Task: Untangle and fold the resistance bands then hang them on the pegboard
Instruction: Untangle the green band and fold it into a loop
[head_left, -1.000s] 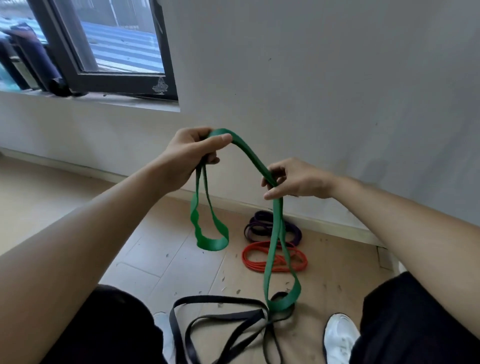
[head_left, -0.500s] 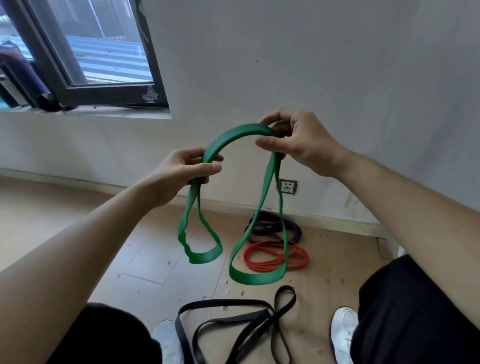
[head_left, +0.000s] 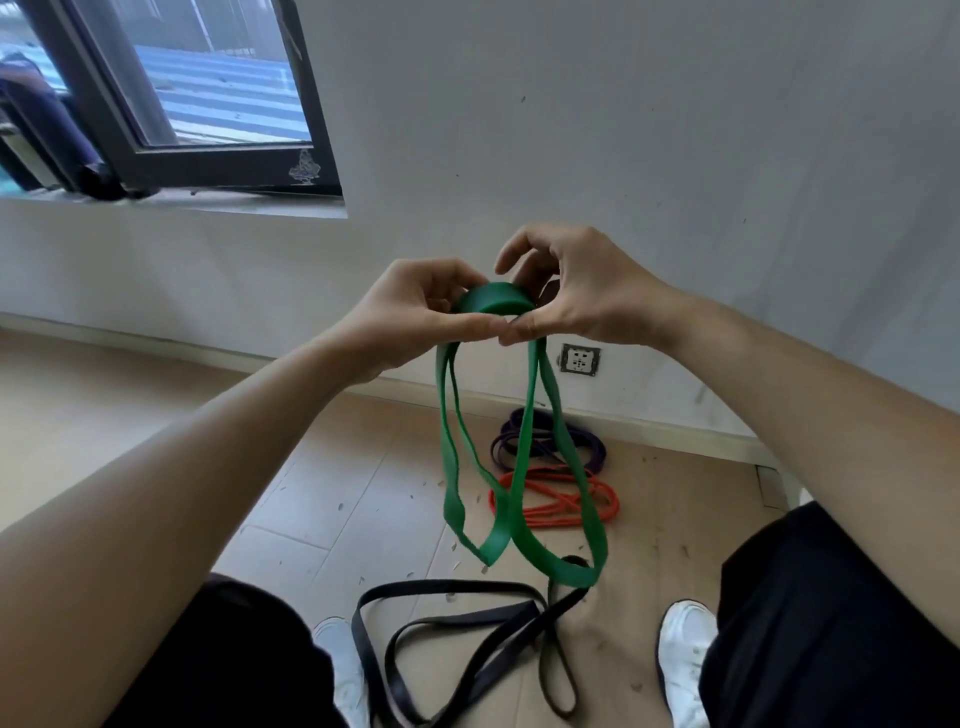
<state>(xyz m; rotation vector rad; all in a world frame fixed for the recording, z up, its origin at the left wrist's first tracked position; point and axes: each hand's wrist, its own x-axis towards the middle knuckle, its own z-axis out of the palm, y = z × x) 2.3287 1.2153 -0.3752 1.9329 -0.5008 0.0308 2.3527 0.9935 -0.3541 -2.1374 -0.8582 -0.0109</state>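
right hand (head_left: 587, 296) lowered to left hand (head_left: 410, 306) | both grips pinching green band (head_left: 496, 301) fold

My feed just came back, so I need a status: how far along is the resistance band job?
Done: nothing hung; no pegboard is in view. In hand: the left hand and right hand pinch the green flat rubber band at its top fold, two loops dangling. Left: the black flat band sprawls in crossed loops on the floor; the red thin band and purple band lie coiled by the wall.
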